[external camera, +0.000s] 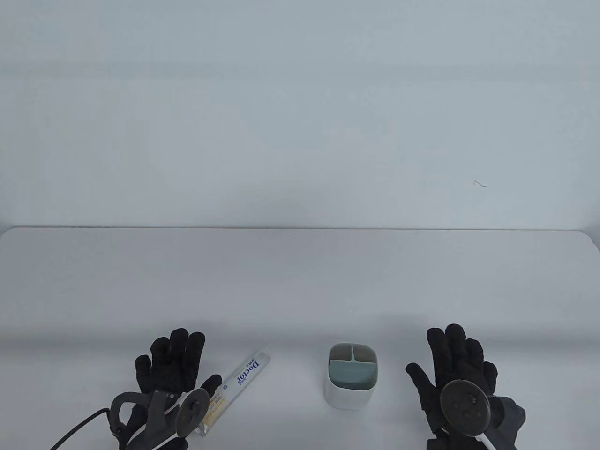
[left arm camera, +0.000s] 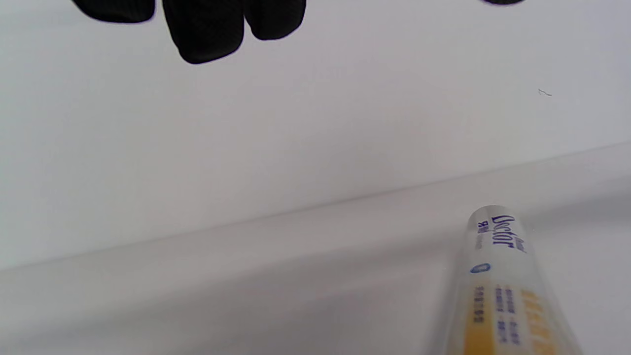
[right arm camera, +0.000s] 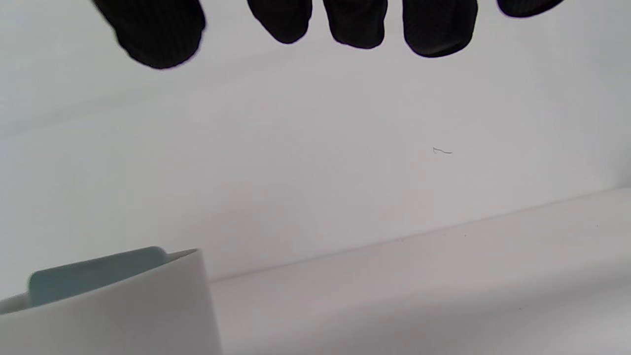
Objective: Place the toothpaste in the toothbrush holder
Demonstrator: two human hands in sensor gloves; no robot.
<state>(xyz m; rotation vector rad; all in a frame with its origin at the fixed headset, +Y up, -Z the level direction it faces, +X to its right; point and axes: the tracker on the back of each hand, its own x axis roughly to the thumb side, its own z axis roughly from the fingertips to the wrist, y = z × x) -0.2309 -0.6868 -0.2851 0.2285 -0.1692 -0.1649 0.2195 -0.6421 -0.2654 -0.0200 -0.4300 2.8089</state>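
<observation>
Both the left hand (external camera: 176, 363) and right hand (external camera: 457, 370) lie spread, holding nothing. The white-and-yellow plastic toothpaste tube (external camera: 236, 384) lies flat at the left hand's three o'clock. A slack grip could tilt it, clipping the white, teal-lined toothbrush holder (external camera: 351, 377) and tipping it.

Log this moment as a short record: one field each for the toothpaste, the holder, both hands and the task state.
toothpaste: white and yellow toothpaste tube lying flat on the white table, beside the left hand
holder: white toothbrush holder with grey-green divided insert, upright, nothing in it
left hand: black-gloved left hand, fingers spread, holding nothing
right hand: black-gloved right hand, open, right of the holder, apart from it
task state: tube not yet picked up
</observation>
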